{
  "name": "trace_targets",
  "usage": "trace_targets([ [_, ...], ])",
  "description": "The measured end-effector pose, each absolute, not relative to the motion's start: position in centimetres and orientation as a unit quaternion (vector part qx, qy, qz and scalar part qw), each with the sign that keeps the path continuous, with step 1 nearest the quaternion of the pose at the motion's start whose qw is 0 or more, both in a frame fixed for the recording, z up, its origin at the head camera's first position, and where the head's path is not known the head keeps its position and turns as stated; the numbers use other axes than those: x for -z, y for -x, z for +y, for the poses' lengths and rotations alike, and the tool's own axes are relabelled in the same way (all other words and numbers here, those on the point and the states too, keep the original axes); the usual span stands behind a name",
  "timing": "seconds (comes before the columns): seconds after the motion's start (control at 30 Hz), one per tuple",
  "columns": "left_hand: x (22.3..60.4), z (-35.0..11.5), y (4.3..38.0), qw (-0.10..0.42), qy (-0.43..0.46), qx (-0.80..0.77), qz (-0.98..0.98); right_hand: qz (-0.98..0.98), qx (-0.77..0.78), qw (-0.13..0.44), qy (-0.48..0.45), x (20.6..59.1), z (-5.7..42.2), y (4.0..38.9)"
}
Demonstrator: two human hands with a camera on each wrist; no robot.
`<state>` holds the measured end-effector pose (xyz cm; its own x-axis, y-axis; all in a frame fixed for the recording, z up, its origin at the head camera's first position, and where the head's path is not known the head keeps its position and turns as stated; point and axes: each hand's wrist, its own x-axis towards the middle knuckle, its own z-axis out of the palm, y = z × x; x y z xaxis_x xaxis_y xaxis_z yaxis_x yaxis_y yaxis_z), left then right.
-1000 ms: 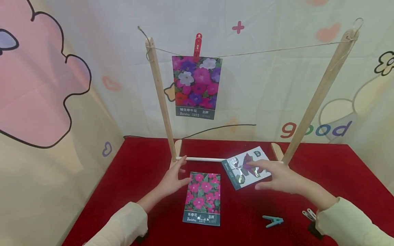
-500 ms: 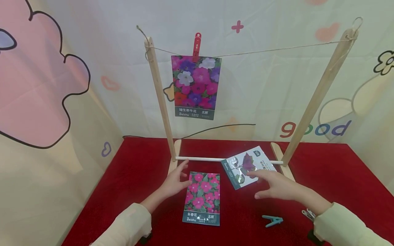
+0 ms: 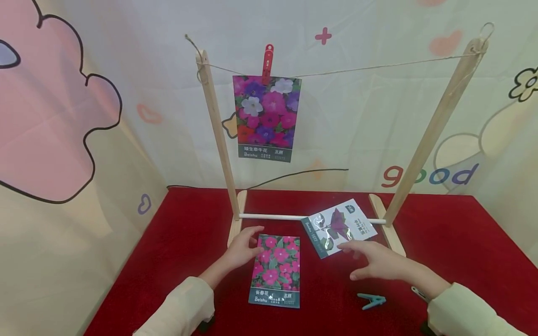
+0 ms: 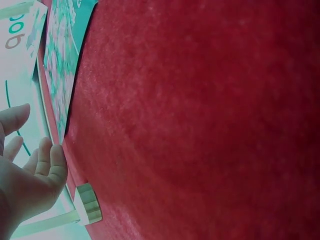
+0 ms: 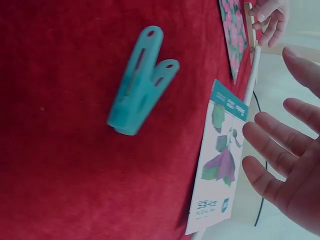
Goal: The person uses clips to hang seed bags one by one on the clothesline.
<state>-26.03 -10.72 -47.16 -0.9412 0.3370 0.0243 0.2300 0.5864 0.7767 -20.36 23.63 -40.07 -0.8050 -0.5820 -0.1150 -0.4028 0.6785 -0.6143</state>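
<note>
A seed packet with pink flowers (image 3: 277, 263) lies on the red cloth in front of me. My left hand (image 3: 241, 249) hovers by its upper left corner, fingers relaxed and thumb at the packet's edge. To the right, a white seed packet with a purple flower (image 3: 336, 228) lies slanted across the white rod. My right hand (image 3: 376, 261) is at its near edge, fingers spread and holding nothing; the right wrist view shows the palm beside the packet (image 5: 220, 160). A blue clothespin (image 3: 371, 301) lies nearer to me, below the right hand.
A wooden frame with posts (image 3: 218, 130) and a white rod (image 3: 273, 217) stands behind the packets. From its string (image 3: 378, 67) hangs a petunia packet (image 3: 266, 119), held by a red clothespin (image 3: 267, 63). Another clothespin (image 3: 419, 294) is partly hidden by the right sleeve.
My right hand has drawn back toward me off the white packet, uncovering its print. My left hand has shifted slightly right, from the rod toward the pink-flower packet. The packets stay in place.
</note>
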Motion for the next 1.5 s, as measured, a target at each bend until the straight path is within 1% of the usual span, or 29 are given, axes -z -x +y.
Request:
trace_targets([
  [0.23, 47.4, -10.5, 26.4, 0.069, -0.151, -0.427, 0.889, 0.895, 0.310, 0.171, 0.273, 41.3, 24.2, 20.2],
  [0.53, 47.6, -10.4, 27.0, 0.070, -0.131, -0.429, 0.891, 0.883, 0.328, 0.210, 0.260, 42.3, 24.7, 20.0],
  [0.77, 47.6, -10.3, 27.5, 0.072, -0.118, -0.430, 0.892, 0.882, 0.330, 0.209, 0.263, 42.8, 25.3, 19.7],
  [1.27, 47.6, -9.6, 28.0, 0.084, -0.092, -0.395, 0.910, 0.880, 0.330, 0.247, 0.235, 44.2, 25.9, 18.8],
  [1.5, 47.9, -9.5, 28.4, 0.079, -0.096, -0.382, 0.916, 0.888, 0.307, 0.237, 0.247, 45.0, 26.2, 18.5],
])
